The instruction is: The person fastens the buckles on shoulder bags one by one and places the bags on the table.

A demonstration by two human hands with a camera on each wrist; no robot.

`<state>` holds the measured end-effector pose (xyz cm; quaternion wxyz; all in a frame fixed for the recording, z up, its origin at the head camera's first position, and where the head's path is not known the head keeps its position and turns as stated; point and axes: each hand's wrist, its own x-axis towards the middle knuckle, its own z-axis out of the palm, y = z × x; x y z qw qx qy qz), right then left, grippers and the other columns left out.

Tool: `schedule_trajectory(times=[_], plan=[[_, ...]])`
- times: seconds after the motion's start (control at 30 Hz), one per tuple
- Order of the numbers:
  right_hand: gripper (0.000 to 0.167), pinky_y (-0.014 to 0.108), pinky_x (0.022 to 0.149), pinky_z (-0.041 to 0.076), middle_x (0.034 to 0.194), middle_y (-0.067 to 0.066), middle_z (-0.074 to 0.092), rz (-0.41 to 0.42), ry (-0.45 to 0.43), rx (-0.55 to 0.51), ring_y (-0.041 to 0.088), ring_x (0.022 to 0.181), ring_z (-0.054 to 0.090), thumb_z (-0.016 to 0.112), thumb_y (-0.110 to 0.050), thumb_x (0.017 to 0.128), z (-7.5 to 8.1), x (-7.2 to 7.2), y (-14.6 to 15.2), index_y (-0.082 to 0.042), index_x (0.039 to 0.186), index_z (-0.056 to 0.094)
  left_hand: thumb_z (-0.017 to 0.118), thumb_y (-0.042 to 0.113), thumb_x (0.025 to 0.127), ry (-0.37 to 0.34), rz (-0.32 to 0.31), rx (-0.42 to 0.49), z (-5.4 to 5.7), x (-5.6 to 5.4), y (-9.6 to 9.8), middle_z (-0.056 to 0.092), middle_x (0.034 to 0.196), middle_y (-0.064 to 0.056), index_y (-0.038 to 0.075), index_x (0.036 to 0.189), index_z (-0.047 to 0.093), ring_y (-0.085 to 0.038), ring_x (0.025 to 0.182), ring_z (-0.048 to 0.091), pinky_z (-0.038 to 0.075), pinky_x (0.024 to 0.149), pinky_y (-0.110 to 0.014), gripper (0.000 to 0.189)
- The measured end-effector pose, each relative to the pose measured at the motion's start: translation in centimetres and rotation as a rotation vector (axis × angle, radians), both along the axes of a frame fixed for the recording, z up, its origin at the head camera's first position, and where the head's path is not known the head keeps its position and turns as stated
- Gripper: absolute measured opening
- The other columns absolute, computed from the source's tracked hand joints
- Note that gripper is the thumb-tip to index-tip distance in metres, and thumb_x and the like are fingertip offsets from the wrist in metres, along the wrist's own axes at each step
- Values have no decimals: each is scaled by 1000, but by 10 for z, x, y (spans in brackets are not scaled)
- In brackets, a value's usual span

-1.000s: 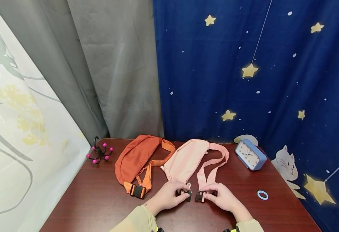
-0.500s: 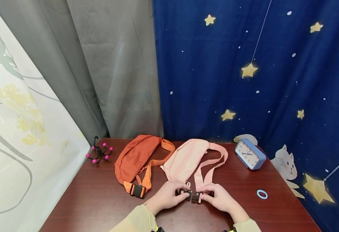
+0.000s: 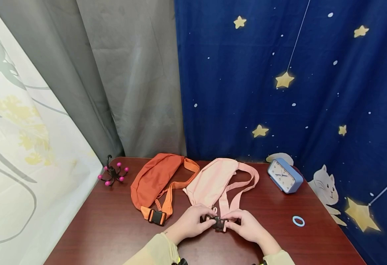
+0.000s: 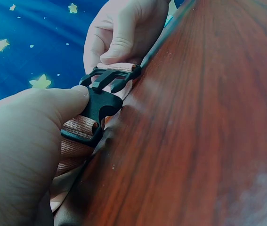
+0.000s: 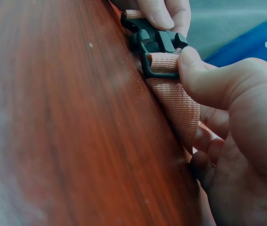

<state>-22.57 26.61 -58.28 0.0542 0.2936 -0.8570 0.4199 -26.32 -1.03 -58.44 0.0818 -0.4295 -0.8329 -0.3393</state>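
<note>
A pink waist bag (image 3: 213, 180) lies on the table with its strap (image 3: 246, 187) looped to the right. My left hand (image 3: 190, 222) pinches the black socket half of its side-release buckle (image 4: 100, 103), thumb on top. Facing it, my right hand (image 3: 247, 227) grips the prong half (image 4: 106, 77) by its pink webbing (image 5: 175, 101), thumb at the frame. The prongs are right at the socket's mouth and overlap it in the right wrist view. Both halves are close over the table, in front of the bag. Some fingers are hidden behind the buckle and webbing.
To the left lies an orange waist bag (image 3: 158, 178), its black buckle (image 3: 157, 217) fastened. A black hook piece with pink tips (image 3: 112, 175) stands at the far left. A blue clock (image 3: 285, 176) and a light blue ring (image 3: 298, 221) are on the right of the wooden table (image 3: 97, 235).
My right hand has moved left with the prong half, closing the gap to the socket half. The pink strap has shifted left along with it. My left hand has stayed almost in place.
</note>
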Motion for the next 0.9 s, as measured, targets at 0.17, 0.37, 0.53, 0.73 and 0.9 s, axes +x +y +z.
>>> schedule_trajectory(times=[0.17,0.37,0.53,0.73,0.9], plan=[[17,26,87,59,104,-2,84,-17,-2,4,4,101,71,82,-21,99,0,0,-3,-19,115,86,79,30,102,-5,0,9,1,0,-1,77,100,10,24,119,82,-1,91,60,49,86,-15,18],[17,25,85,58,105,-2,82,-18,-7,4,1,99,69,81,-18,99,-1,-2,-3,-19,116,85,79,29,101,-7,3,13,3,2,-2,77,98,11,24,117,83,-2,91,61,49,86,-15,17],[15,24,86,57,105,-3,82,-46,-7,20,-1,100,67,81,-18,100,-2,-2,0,-21,114,85,79,29,101,-25,2,16,3,2,-2,75,95,11,24,116,83,-3,90,61,47,84,-14,17],[16,22,87,57,109,-6,82,-71,-13,40,-3,103,68,80,-19,101,-2,-3,2,-25,115,85,79,29,101,-53,-1,21,3,1,-1,74,94,12,25,116,83,-2,90,60,47,84,-14,16],[17,23,88,57,112,-4,82,-92,-19,46,1,106,69,79,-17,101,-1,-3,2,-26,114,86,78,29,102,-58,-7,20,3,0,-2,75,96,12,25,117,83,-3,92,60,48,85,-15,17]])
